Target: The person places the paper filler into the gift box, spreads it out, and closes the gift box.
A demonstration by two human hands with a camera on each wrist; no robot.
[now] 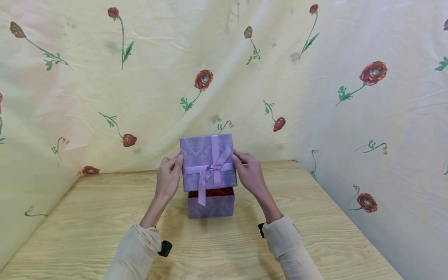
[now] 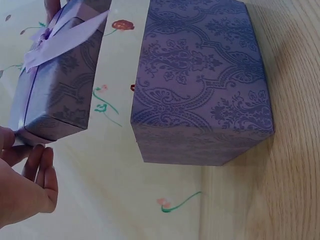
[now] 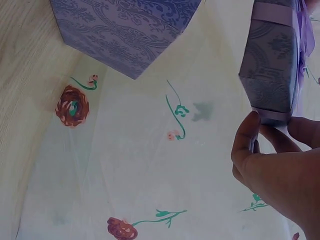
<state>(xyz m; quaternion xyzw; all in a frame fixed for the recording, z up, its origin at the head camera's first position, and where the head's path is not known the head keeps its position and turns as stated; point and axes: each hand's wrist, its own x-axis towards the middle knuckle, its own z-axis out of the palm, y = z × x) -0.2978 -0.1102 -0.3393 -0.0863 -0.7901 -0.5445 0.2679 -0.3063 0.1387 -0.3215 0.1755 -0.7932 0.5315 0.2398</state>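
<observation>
A purple patterned gift box lid [image 1: 197, 151] with a lilac ribbon and bow is held up in both hands, tilted so its top faces the head camera. My left hand [image 1: 168, 177] pinches its left edge between thumb and fingers. At the opposite edge, my right hand [image 1: 250, 171] grips the lid the same way. Below stands the matching box base [image 1: 211, 206], upright on the table, with red shredded filling [image 1: 217, 192] showing inside. In both wrist views a gap separates the lid from the base [image 2: 200, 75]. The lid hides part of the base's opening.
The box stands on a light wood table [image 1: 105, 221]. A cream cloth with red flowers [image 1: 157, 77] hangs behind the table and along its sides. Dark devices are strapped near both wrists, one by the left sleeve [image 1: 131, 251].
</observation>
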